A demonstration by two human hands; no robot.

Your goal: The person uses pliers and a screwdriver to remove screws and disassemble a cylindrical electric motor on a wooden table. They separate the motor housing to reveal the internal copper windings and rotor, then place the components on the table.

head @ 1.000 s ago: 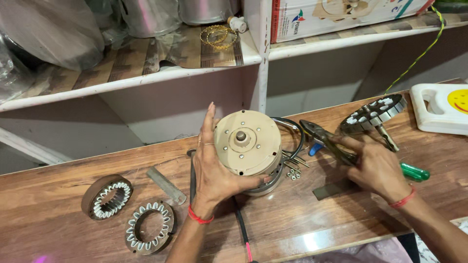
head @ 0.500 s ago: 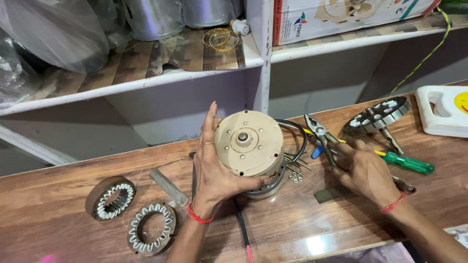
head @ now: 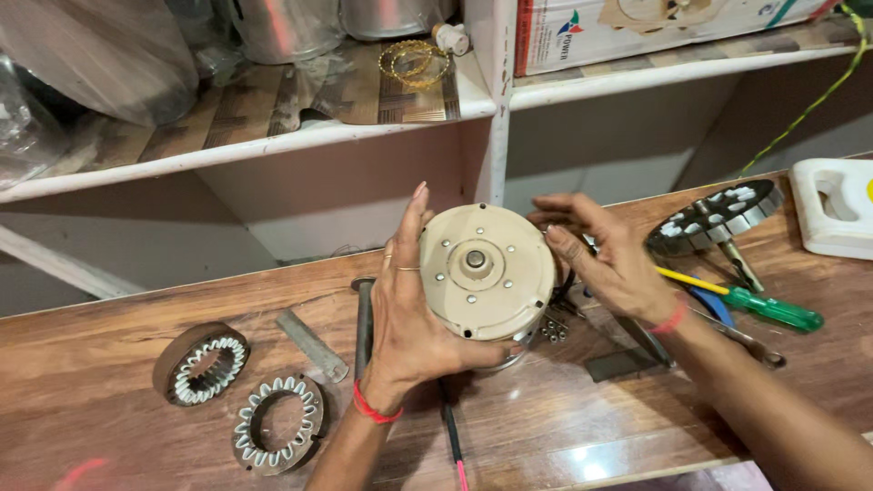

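A: Grip?
B: Left hand [head: 409,314] cups the round beige motor housing [head: 486,271] — fingers up its left side, thumb under. Right hand [head: 614,264] presses fingertips on its right edge, fingers loosely spread. Housing is tilted, flat face w/ centre shaft toward the camera, just above the wooden bench [head: 136,436].
A: Around the housing?
B: Small screws [head: 551,325] just right, below its rim. Green-handled screwdriver [head: 759,305] further right; slotted rotor disc [head: 714,216] beyond that, white plastic case [head: 837,207] at far right. Left of the housing — a metal bar [head: 312,344], then two wound stator rings [head: 277,423], [head: 200,362]. Behind it, a white shelf [head: 273,141] w/ gold bangles [head: 414,62].
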